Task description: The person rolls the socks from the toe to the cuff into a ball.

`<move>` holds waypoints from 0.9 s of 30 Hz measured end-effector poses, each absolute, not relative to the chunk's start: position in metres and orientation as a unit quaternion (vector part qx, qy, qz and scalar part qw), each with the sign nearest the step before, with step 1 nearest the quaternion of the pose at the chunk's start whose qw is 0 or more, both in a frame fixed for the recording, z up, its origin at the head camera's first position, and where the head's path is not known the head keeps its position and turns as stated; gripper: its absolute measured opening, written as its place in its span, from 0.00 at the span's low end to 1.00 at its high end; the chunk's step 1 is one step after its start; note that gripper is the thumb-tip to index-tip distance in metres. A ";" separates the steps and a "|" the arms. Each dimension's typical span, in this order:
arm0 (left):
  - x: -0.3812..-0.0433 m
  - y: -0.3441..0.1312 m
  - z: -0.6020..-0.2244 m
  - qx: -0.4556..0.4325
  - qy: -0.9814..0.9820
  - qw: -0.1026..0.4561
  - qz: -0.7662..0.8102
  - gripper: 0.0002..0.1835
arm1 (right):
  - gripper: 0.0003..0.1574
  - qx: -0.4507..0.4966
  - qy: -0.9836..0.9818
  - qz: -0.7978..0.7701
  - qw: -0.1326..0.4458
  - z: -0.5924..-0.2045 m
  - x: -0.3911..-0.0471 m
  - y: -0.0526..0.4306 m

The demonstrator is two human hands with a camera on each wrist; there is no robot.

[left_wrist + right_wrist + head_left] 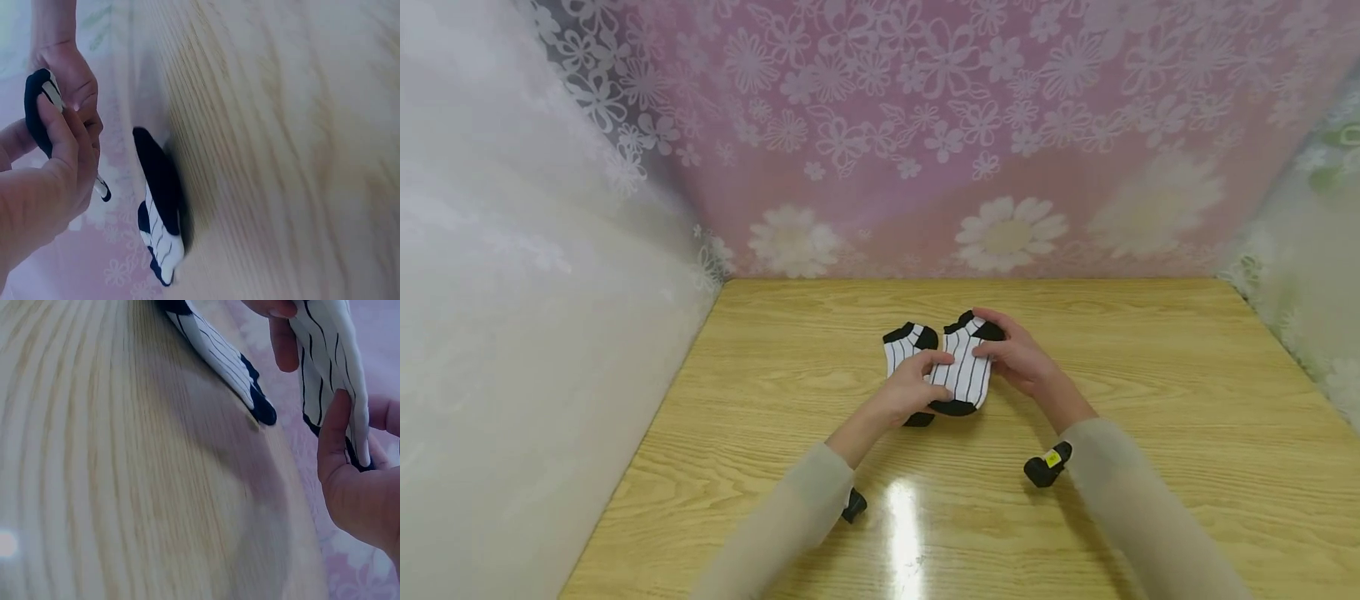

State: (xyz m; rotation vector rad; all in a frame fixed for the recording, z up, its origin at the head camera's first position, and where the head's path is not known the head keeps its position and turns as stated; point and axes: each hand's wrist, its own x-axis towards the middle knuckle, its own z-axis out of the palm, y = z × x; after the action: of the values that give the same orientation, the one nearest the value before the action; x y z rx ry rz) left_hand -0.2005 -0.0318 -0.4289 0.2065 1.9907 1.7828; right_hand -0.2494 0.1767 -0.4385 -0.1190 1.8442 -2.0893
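Note:
A white ankle sock with dark stripes and black toe, heel and cuff [964,367] is held up off the table between both hands. My left hand [908,390] pinches its lower left side near the toe. Up at the heel and cuff, my right hand [1021,357] grips it between thumb and fingers, as the right wrist view also shows around the striped fabric [328,350]. A second matching sock [901,354] lies on the table just left of the held one, partly hidden behind my left hand. Its black and striped side shows in the left wrist view [164,206].
The wood-grain table [775,358] spreads under both arms. A pink floral curtain [865,192] hangs along its back edge, with pale sheets at the left [550,317] and right [1315,275]. Black wrist devices [1047,465] protrude beneath the sleeves.

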 end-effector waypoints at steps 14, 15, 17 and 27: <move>-0.188 -0.077 -0.433 0.025 0.752 0.203 0.626 0.31 | 0.46 -0.075 0.667 -0.717 0.188 -0.442 -0.265 0.108; -0.188 -0.079 -0.433 0.021 0.757 0.200 0.622 0.31 | 0.45 -0.074 0.676 -0.709 0.187 -0.443 -0.266 0.104; -0.187 -0.083 -0.433 0.015 0.764 0.196 0.615 0.32 | 0.44 -0.071 0.700 -0.688 0.180 -0.445 -0.268 0.097; -0.190 -0.084 -0.442 0.021 0.801 0.176 0.571 0.32 | 0.44 -0.088 0.792 -0.589 0.133 -0.458 -0.272 0.090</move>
State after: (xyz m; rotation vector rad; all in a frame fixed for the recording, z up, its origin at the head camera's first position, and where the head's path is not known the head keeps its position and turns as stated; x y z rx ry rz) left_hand -0.1900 -0.0842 -0.4417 0.0605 2.2699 1.6188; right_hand -0.2717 0.0898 -0.4580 -0.2561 2.2979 -1.7084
